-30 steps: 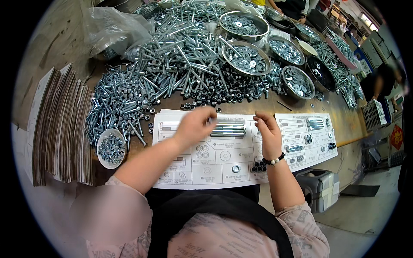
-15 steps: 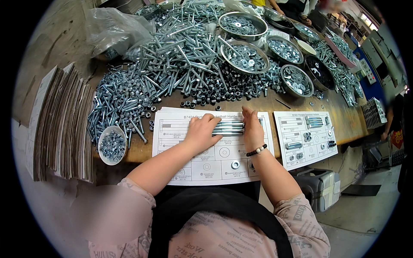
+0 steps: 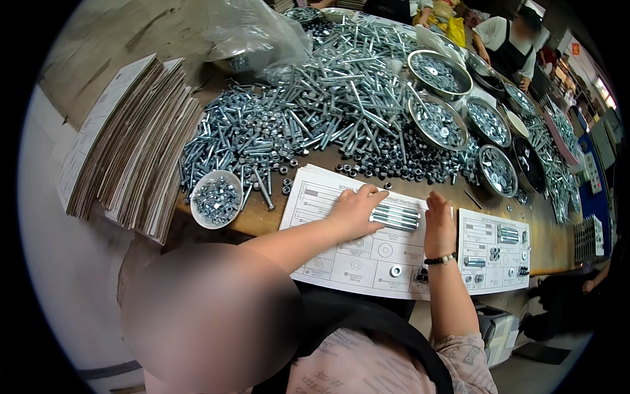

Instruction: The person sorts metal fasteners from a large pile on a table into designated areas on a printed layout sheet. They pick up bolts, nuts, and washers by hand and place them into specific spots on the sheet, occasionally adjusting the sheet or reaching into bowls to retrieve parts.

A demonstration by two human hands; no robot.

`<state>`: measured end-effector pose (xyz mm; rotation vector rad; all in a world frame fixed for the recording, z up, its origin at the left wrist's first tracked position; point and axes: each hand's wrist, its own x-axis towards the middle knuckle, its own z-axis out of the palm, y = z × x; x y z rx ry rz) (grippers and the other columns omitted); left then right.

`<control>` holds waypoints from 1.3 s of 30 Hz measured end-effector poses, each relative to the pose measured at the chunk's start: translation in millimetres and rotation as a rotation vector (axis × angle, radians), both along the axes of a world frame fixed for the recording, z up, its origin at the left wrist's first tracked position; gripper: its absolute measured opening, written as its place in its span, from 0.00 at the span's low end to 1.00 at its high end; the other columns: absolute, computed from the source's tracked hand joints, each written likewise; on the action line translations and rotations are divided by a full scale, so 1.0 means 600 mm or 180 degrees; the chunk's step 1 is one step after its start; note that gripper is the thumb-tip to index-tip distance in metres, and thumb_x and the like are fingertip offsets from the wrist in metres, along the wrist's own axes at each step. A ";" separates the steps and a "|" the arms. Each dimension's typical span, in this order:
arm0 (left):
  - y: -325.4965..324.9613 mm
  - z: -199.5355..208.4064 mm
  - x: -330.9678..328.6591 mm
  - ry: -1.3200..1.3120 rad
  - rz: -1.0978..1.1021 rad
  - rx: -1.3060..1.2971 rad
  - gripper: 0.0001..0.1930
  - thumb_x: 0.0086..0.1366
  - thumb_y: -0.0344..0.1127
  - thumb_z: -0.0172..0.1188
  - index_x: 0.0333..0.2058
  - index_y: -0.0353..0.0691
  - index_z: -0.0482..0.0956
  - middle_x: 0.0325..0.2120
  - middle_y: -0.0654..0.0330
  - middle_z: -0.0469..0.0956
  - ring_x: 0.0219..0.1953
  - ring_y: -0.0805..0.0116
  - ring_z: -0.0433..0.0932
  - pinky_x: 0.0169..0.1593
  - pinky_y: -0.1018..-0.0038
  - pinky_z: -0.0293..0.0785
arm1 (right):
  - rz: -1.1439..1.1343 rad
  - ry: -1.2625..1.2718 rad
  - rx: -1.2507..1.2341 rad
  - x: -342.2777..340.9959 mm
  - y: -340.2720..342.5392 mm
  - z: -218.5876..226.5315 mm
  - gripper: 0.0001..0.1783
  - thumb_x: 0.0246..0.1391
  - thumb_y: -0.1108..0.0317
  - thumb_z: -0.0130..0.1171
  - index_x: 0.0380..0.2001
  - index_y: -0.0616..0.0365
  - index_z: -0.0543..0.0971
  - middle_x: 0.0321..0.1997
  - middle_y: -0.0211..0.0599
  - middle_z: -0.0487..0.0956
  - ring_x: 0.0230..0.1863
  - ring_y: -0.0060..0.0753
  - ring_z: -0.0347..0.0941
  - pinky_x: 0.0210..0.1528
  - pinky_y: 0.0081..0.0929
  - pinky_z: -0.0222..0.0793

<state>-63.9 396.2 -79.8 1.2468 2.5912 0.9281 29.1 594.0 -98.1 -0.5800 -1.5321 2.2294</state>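
A paper sheet [image 3: 307, 220] overhangs the near edge of the tabletop [image 3: 262, 224], apart from a round white bowl [image 3: 212, 226]. On the sheet lie shiny, straight metal bolts [image 3: 397, 218]; our left hand [image 3: 356, 214] touches their left ends, grip unclear; our right hand [image 3: 440, 228] stands open just beside the others.

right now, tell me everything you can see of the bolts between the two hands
The bolts are several long, shiny, silvery rods, seemingly metal, lying flat side by side on the printed sheet. The left hand seems to touch their left ends; the right hand stands open beside their right ends.
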 end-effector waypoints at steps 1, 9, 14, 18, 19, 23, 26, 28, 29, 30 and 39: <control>-0.016 0.015 -0.010 0.0008 0.0001 0.0031 0.27 0.49 0.42 0.62 0.49 0.42 0.69 0.43 0.54 0.69 0.45 0.55 0.69 0.51 0.63 0.62 | 0.0017 0.0023 0.0104 0.007 0.002 0.009 0.30 0.60 0.46 0.36 0.55 0.60 0.62 0.60 0.38 0.60 0.64 0.36 0.51 0.64 0.35 0.39; -0.236 0.009 -0.211 0.0248 0.1454 -0.0084 0.25 0.51 0.38 0.60 0.48 0.40 0.68 0.44 0.52 0.69 0.47 0.54 0.69 0.49 0.64 0.66 | 0.0145 -0.0150 0.0465 0.060 -0.003 0.054 0.15 0.59 0.66 0.43 0.46 0.60 0.70 0.47 0.35 0.71 0.46 0.27 0.69 0.47 0.23 0.64; -0.284 0.014 -0.279 0.0937 0.1704 -0.0209 0.22 0.51 0.32 0.58 0.46 0.40 0.70 0.42 0.52 0.71 0.44 0.53 0.71 0.47 0.64 0.68 | 0.0465 -0.0230 0.0714 0.044 -0.035 0.060 0.12 0.58 0.69 0.44 0.43 0.62 0.71 0.45 0.35 0.72 0.42 0.23 0.70 0.44 0.20 0.66; -0.243 0.010 -0.259 0.0731 0.1264 -0.0371 0.14 0.52 0.32 0.55 0.39 0.39 0.75 0.37 0.52 0.73 0.42 0.53 0.72 0.46 0.63 0.68 | 0.0893 -0.0176 0.1025 0.017 -0.080 0.070 0.12 0.56 0.72 0.46 0.42 0.63 0.72 0.40 0.33 0.74 0.41 0.22 0.70 0.44 0.20 0.65; -0.234 0.009 -0.246 0.0490 0.0976 -0.0613 0.14 0.52 0.33 0.56 0.39 0.39 0.75 0.37 0.53 0.73 0.42 0.54 0.72 0.46 0.64 0.68 | 0.1014 -0.0159 0.1171 0.011 -0.089 0.072 0.12 0.56 0.72 0.46 0.42 0.63 0.72 0.40 0.33 0.74 0.41 0.23 0.70 0.44 0.21 0.65; -0.244 -0.001 -0.203 0.0364 0.0001 -0.1109 0.23 0.46 0.38 0.63 0.43 0.42 0.73 0.41 0.57 0.71 0.45 0.57 0.70 0.48 0.66 0.67 | 0.1404 -0.0189 0.1408 -0.011 -0.113 0.067 0.11 0.54 0.73 0.49 0.41 0.63 0.72 0.40 0.33 0.73 0.41 0.24 0.71 0.44 0.21 0.66; -0.258 -0.009 -0.187 0.0706 -0.0130 -0.1479 0.28 0.44 0.39 0.66 0.46 0.43 0.71 0.40 0.57 0.71 0.46 0.57 0.70 0.48 0.66 0.66 | 0.1678 -0.0217 0.1733 -0.037 -0.139 0.070 0.10 0.52 0.72 0.52 0.38 0.62 0.74 0.38 0.35 0.73 0.39 0.24 0.72 0.42 0.20 0.67; -0.258 -0.009 -0.186 0.0392 -0.0094 -0.1663 0.28 0.44 0.41 0.66 0.46 0.44 0.71 0.40 0.57 0.71 0.45 0.57 0.70 0.47 0.65 0.67 | 0.1937 -0.0179 0.2326 -0.062 -0.159 0.081 0.10 0.51 0.70 0.53 0.38 0.61 0.75 0.37 0.35 0.73 0.38 0.25 0.72 0.41 0.21 0.68; -0.254 -0.008 -0.185 0.0315 -0.0078 -0.1709 0.28 0.45 0.41 0.66 0.46 0.44 0.71 0.40 0.57 0.71 0.44 0.57 0.71 0.46 0.65 0.67 | 0.1956 -0.0039 0.2467 -0.075 -0.166 0.069 0.11 0.50 0.69 0.54 0.38 0.60 0.75 0.35 0.37 0.73 0.35 0.28 0.71 0.39 0.22 0.68; -0.253 -0.008 -0.183 0.0238 -0.0051 -0.1756 0.27 0.45 0.42 0.66 0.46 0.44 0.71 0.39 0.57 0.71 0.44 0.56 0.71 0.46 0.65 0.67 | 0.2024 -0.0031 0.2587 -0.089 -0.175 0.070 0.11 0.50 0.68 0.54 0.38 0.60 0.75 0.35 0.37 0.73 0.35 0.28 0.71 0.38 0.22 0.68; -0.249 -0.016 -0.158 0.0193 0.0288 -0.1651 0.22 0.48 0.42 0.62 0.42 0.44 0.71 0.37 0.54 0.69 0.38 0.51 0.73 0.42 0.61 0.70 | 0.1904 0.0093 0.4245 -0.279 -0.269 0.025 0.11 0.46 0.63 0.56 0.34 0.53 0.78 0.34 0.38 0.74 0.38 0.43 0.71 0.40 0.36 0.67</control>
